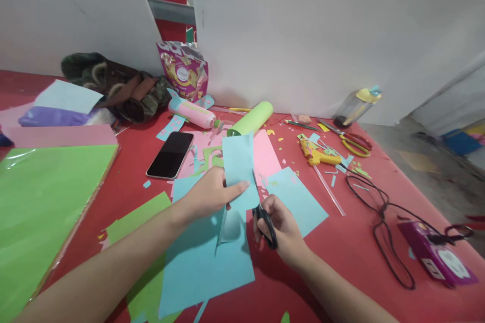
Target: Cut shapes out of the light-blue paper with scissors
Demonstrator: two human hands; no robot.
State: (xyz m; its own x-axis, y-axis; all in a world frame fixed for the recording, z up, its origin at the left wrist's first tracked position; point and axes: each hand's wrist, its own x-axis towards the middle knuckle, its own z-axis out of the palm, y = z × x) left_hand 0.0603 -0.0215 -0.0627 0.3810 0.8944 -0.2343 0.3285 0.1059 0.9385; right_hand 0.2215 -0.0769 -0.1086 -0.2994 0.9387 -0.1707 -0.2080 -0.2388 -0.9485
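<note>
My left hand (215, 189) pinches a light blue paper piece (238, 154) between thumb and fingers, holding it up over the table. A lower flap of blue paper hangs beneath that hand. My right hand (282, 227) is closed around the black handles of a pair of scissors (268, 227). The scissor blades lie along the right edge of the held paper. Below both hands lies a larger blue sheet (208, 267), partly over a green sheet (146, 262). Another blue sheet (297, 199) rests to the right, and pink paper (267, 154) lies behind.
A phone (170, 155) lies left of the papers. Behind are a pink paper tube (193, 113), a green roll (252, 118) and a snack bag (184, 70). Rightward sit a yellow glue gun (318, 155), pliers-like red-and-yellow-handled scissors (355, 144) and a purple box (437, 252) with a black cord.
</note>
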